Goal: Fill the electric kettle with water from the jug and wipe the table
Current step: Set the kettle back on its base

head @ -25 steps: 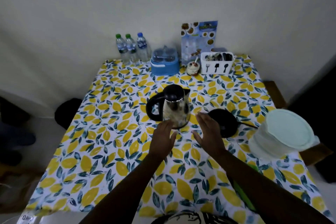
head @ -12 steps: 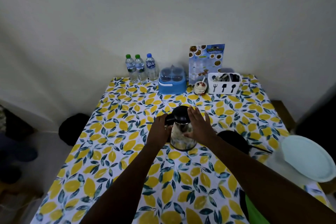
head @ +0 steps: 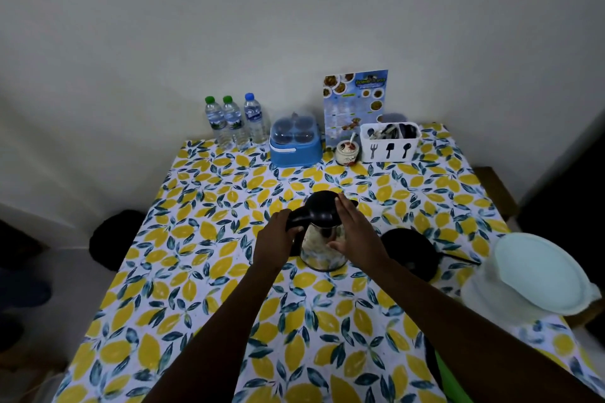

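A steel electric kettle (head: 322,244) with a black lid and handle stands upright in the middle of the lemon-print table (head: 212,271), lid down. My left hand (head: 278,235) wraps the black handle on the kettle's left side. My right hand (head: 355,232) lies flat against the kettle's right side, fingers stretched up to the lid. The kettle's round black base (head: 411,253) sits on the cloth just to the right, its cord trailing right. A translucent jug with a pale lid (head: 537,278) stands at the table's right edge.
Along the wall stand three water bottles (head: 234,119), a blue lidded container (head: 294,144), a small jar with a spoon (head: 347,154), a menu card (head: 355,101) and a white cutlery caddy (head: 389,142). A dark stool (head: 114,239) sits left of the table.
Both hands went from hovering in front of the kettle to touching it, the left closing on the handle, the right onto its side and lid. My view tilted up.
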`<action>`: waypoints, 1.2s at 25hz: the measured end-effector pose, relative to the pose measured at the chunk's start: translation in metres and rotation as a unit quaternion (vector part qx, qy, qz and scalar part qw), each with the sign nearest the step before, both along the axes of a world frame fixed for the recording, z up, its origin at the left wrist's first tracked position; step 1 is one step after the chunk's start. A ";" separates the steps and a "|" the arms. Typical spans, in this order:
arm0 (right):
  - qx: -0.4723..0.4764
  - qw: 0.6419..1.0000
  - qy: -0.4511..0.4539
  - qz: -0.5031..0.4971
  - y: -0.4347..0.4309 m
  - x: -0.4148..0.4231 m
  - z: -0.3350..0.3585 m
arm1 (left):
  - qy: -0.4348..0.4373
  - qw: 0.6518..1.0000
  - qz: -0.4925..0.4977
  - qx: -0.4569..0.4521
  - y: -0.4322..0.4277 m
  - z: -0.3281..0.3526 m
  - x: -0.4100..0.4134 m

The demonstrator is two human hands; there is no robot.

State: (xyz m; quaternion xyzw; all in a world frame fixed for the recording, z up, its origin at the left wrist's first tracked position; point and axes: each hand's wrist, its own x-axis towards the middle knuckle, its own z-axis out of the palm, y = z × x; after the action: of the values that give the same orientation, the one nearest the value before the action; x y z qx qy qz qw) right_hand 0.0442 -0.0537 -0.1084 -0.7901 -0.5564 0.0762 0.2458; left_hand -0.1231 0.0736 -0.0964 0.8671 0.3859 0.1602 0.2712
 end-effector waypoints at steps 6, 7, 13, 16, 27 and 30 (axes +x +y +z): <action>0.059 0.993 0.000 -0.098 -0.050 0.028 0.018 | -0.058 0.995 -0.076 0.019 -0.023 0.023 0.055; 0.061 0.992 -0.003 -0.110 -0.059 0.037 0.023 | -0.062 0.994 -0.088 0.018 -0.029 0.025 0.067; 0.033 0.985 0.002 -0.169 -0.110 0.081 0.037 | -0.045 0.987 -0.151 0.014 -0.065 0.025 0.129; 0.015 0.982 0.020 -0.189 -0.126 0.089 0.032 | -0.025 0.984 -0.175 0.002 -0.079 0.020 0.147; 0.025 0.980 0.056 -0.192 -0.140 0.079 0.016 | 0.004 0.981 -0.196 0.004 -0.084 0.005 0.146; 0.032 0.978 0.070 -0.196 -0.143 0.079 0.016 | -0.004 0.980 -0.199 -0.001 -0.087 0.007 0.148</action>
State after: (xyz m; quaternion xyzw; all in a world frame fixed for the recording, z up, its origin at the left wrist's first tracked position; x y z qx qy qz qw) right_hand 0.1230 -0.1963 -0.0920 -0.8682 -0.3746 0.0642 0.3191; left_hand 0.0251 -0.0132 -0.0895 0.9255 0.2045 0.1063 0.3006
